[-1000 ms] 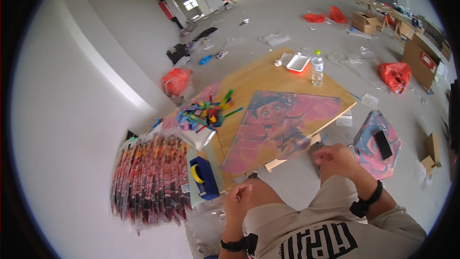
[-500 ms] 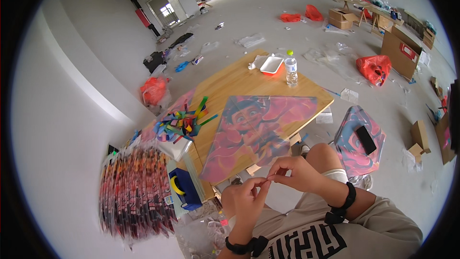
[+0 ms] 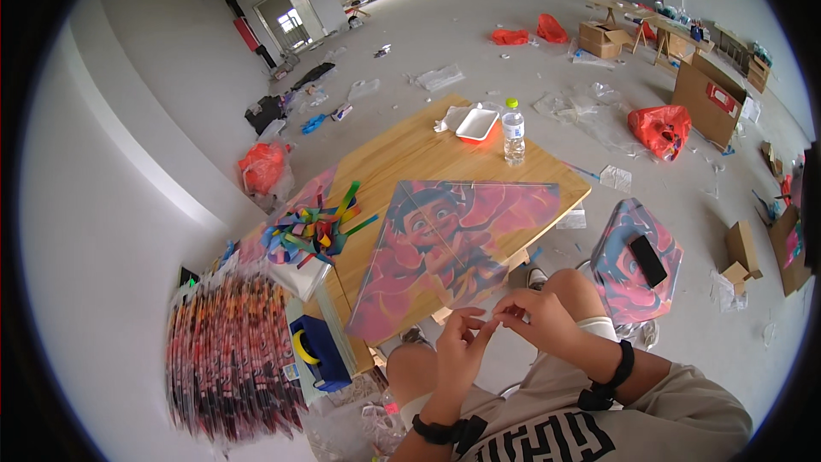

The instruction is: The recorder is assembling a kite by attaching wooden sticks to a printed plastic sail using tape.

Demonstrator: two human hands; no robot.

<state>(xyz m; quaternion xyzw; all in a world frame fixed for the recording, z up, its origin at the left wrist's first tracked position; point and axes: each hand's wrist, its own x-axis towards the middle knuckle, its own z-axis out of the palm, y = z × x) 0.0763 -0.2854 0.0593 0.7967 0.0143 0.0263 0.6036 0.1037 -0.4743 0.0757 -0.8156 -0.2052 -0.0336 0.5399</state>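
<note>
Apparently fine fingerwork: left hand (image 3: 460, 356) and right hand (image 3: 545, 322) meet; cannot tell whether either grip pinches anything. Steadiness needed next.

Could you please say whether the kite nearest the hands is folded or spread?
Spread: the kite lies open on the table, its printed face showing.

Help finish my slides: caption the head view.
Left hand and right hand meet near a printed sheet on a table.
</note>
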